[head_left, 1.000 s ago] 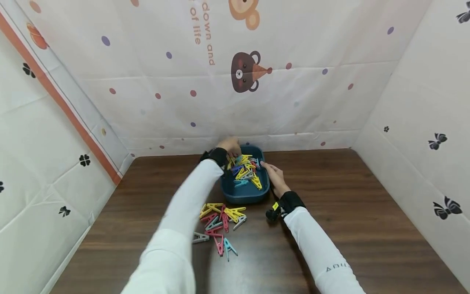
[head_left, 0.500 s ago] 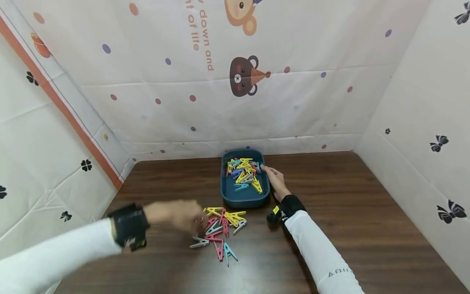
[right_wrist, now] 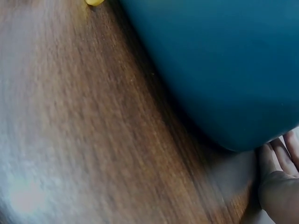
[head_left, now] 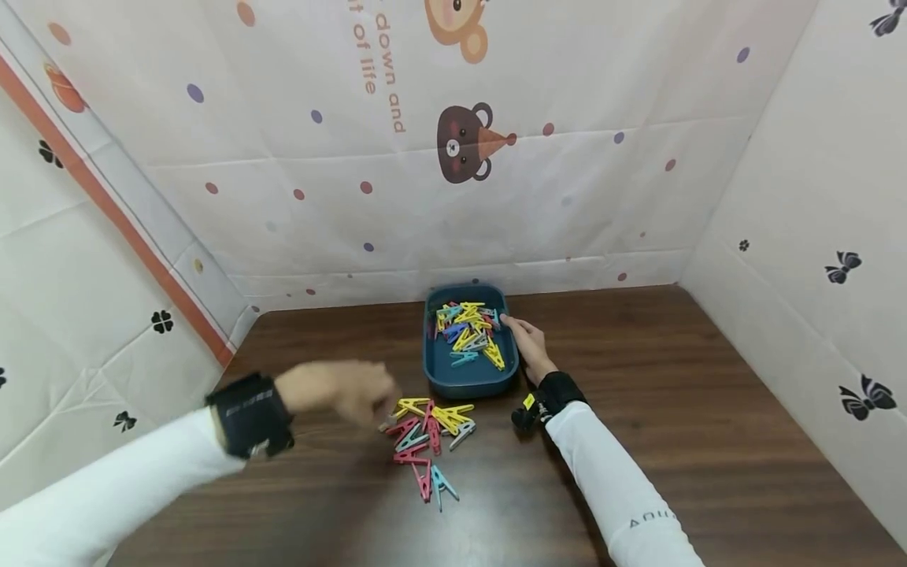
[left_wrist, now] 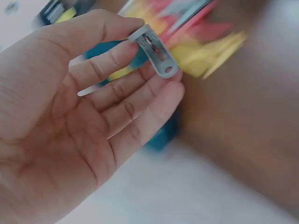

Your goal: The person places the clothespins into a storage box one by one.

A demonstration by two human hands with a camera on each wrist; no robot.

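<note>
1. The person's left hand is hovering at the left edge of the loose pile of pegs on the wooden surface, and its grip is closing on a single grey peg, pinched between the thumb and the fingertips, as the left wrist view is showing plainly.

2. The right hand is resting against the right wall of the blue tray, fingers lying fairly straight along the rim; its grip is not curling round anything, it is only touching and steadying the tray.

3. The tray is sitting toward the back of the surface, near the patterned backdrop, and it is already holding a good heap of coloured pegs: yellow, blue, pink and grey ones jumbled together.

4. The pile just in front of the tray is looking like somewhat over a dozen pegs, lying tangled and touching one another, with a blue one and a pink one trailing toward the near side.

5. By my reckoning the sorting between pile and tray is sitting around the halfway mark: plenty is in the tray, and the whole loose pile is waiting to be handled, one peg at a time.
</note>
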